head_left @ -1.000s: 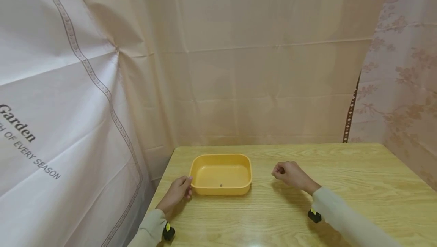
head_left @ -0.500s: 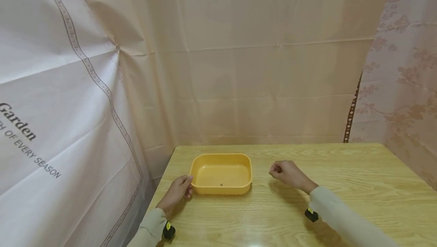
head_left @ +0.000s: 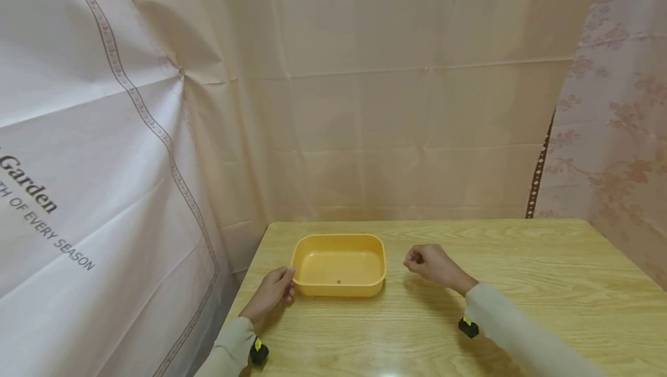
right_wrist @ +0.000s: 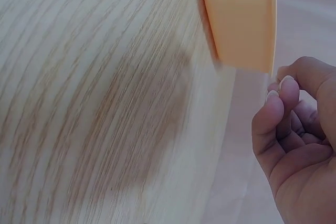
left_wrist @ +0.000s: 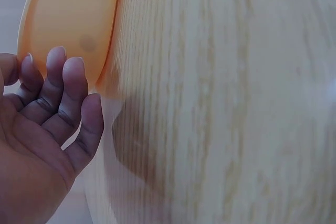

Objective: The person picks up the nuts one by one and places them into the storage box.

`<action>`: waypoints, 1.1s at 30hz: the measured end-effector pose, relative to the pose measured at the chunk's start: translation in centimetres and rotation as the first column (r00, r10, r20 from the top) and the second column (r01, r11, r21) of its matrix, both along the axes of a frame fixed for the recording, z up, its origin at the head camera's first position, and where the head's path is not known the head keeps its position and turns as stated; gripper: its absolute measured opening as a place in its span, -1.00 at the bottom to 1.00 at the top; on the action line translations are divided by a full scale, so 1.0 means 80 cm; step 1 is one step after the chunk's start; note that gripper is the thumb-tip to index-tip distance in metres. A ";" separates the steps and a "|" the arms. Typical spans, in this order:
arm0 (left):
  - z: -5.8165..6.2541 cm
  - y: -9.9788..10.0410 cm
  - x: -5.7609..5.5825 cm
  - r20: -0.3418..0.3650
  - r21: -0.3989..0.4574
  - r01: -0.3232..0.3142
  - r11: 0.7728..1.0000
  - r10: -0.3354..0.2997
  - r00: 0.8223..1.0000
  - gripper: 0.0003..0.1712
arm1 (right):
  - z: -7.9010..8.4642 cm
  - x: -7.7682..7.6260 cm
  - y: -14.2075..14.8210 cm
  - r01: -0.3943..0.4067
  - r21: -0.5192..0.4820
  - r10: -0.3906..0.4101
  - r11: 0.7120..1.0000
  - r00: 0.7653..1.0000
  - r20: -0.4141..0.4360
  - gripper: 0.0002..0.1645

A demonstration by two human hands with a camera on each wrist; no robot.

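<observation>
A yellow rectangular plastic basin (head_left: 339, 290) with rounded corners stands on the wooden table. My left hand (head_left: 268, 296) pinches its near left rim between thumb and forefinger. In the left wrist view the other fingers (left_wrist: 73, 82) curl loosely beside the basin's end wall (left_wrist: 68, 19). A small dark round spot (head_left: 339, 282) shows inside the basin near the front; its kind is too small to tell. My right hand (head_left: 432, 264) is above the table, right of the basin and apart from it. Its fingers (right_wrist: 268, 116) are curled with the tips together, and nothing visible is between them.
The light wood-grain table (head_left: 521, 284) runs on to the right. A beige cloth (head_left: 391, 105) hangs behind it, a printed white cloth (head_left: 104, 191) at the left and a floral one (head_left: 625, 134) at the right. Black wrist cameras (head_left: 259, 351) sit below both sleeves.
My right hand has moved a little left toward the basin, its fingers still curled. The left hand keeps its hold on the rim, and the basin stays in place.
</observation>
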State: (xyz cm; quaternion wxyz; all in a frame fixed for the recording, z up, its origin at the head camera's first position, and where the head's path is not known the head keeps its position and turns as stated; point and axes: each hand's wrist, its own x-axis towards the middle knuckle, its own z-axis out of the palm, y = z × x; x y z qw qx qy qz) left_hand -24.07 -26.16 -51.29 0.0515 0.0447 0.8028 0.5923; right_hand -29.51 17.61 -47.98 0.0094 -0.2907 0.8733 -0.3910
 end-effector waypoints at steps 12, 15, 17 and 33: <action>0.004 0.004 0.002 -0.001 -0.012 -0.002 1.000 0.002 1.000 -0.48 | 0.002 0.000 -0.016 0.009 -0.004 -0.009 1.000 1.000 0.006 -0.87; 0.005 0.003 0.003 -0.001 -0.008 -0.005 1.000 0.005 1.000 -0.48 | 0.003 -0.001 -0.022 0.007 -0.004 -0.007 1.000 1.000 0.001 -0.86; 0.004 0.002 0.002 -0.002 -0.011 -0.008 1.000 0.008 1.000 -0.48 | 0.004 -0.001 -0.025 0.009 -0.008 -0.009 1.000 1.000 0.002 -0.86; 0.002 0.001 0.001 -0.006 -0.020 -0.001 1.000 0.001 1.000 -0.53 | 0.003 -0.001 -0.047 -0.020 0.012 0.020 1.000 0.999 -0.035 -0.91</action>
